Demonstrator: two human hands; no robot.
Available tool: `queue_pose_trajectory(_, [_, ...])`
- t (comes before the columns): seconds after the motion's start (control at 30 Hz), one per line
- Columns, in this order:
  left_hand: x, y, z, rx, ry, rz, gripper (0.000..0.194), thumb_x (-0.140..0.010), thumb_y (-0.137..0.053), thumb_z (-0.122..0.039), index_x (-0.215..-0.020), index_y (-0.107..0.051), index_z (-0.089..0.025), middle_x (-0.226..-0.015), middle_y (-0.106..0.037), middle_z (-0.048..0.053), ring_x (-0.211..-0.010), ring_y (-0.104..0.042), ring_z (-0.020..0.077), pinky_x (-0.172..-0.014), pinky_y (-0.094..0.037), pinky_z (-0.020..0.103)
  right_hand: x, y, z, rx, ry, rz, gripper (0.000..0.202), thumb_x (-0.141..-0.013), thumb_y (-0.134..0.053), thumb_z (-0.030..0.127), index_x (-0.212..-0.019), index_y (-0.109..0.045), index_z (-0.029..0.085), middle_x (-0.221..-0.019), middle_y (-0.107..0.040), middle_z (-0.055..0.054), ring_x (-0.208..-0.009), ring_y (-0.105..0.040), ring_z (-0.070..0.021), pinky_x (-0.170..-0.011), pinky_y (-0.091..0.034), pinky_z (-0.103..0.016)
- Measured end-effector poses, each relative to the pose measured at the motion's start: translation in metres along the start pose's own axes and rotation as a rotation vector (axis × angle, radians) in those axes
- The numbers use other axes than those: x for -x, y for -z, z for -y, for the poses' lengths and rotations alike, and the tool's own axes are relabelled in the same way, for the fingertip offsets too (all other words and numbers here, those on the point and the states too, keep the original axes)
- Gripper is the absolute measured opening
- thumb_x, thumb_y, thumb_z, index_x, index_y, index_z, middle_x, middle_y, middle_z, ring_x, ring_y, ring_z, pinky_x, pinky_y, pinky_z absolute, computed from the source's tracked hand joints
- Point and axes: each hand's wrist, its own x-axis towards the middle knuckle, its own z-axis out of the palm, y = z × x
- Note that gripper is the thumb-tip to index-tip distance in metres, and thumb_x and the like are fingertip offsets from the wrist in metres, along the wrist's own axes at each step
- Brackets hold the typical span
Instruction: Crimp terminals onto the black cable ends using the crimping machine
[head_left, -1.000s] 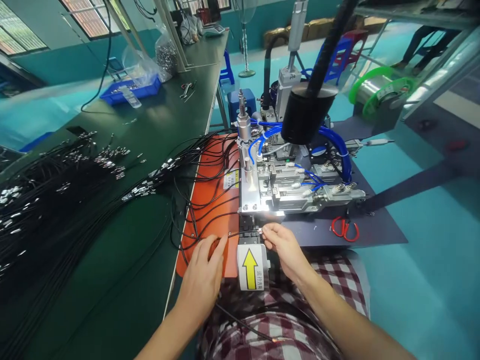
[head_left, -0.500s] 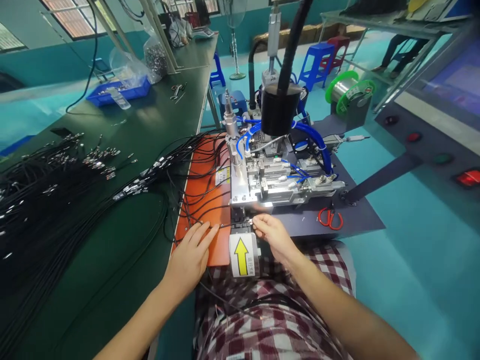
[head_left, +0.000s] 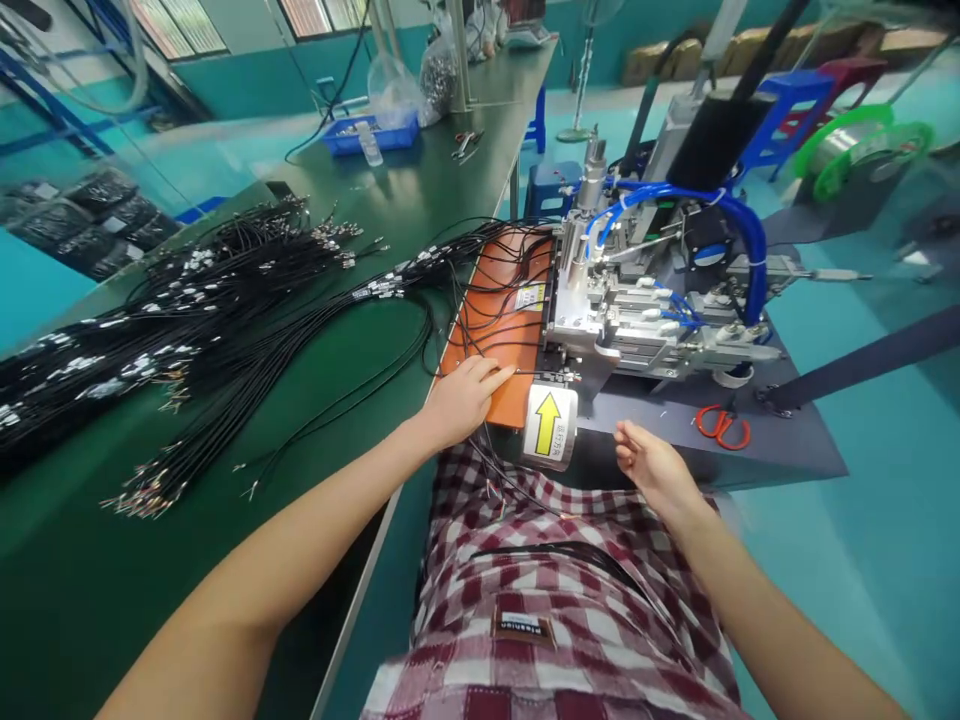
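Black cable (head_left: 531,373) beneath your flattened left hand (head_left: 466,398), pinch unclear, seems light, flexible; grip behind its connector (head_left: 573,377). Loosely curled right hand (head_left: 652,466) looks empty.

Free room surrounds the bare right grip (head_left: 649,463), near the front of the dark-grey metal base plate (head_left: 791,428). Obstacles: beyond, the silver metal machine with blue tubes (head_left: 671,345); left of the grip, the white rounded guard bearing a yellow arrow (head_left: 550,425); farther left, thin black cables (head_left: 454,247) crossing the flat orange sheet (head_left: 511,408); rightward, red-handled scissors (head_left: 722,430).
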Motion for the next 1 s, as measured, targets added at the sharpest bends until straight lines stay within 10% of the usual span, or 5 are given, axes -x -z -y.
queue_pose_trajectory(0.53, [-0.001,0.003,0.011,-0.085,-0.016,-0.037,0.054,-0.086,-0.033,-0.006,-0.136,-0.05,-0.016,-0.13,-0.056,0.011,-0.12,-0.05,0.0265,-0.094,-0.052,0.039,-0.005,0.01,-0.007,-0.043,-0.02,-0.093,0.018,-0.062,-0.081,0.022,-0.069,-0.065,0.017,-0.063,-0.059,0.003,-0.048,-0.049,-0.0046,-0.044,-0.038,-0.014])
queue_pose_trajectory(1.0, [-0.061,0.009,0.04,-0.069,-0.015,0.008,0.055,-0.084,-0.033,-0.007,-0.137,-0.048,-0.012,-0.146,-0.043,0.013,-0.133,-0.041,0.0256,-0.11,-0.039,0.043,0.009,0.018,-0.013,0.083,-0.02,-0.072,0.032,-0.055,-0.081,0.039,-0.068,-0.062,0.018,-0.063,-0.057,0.004,-0.05,-0.042,-0.0058,-0.047,-0.03,-0.019])
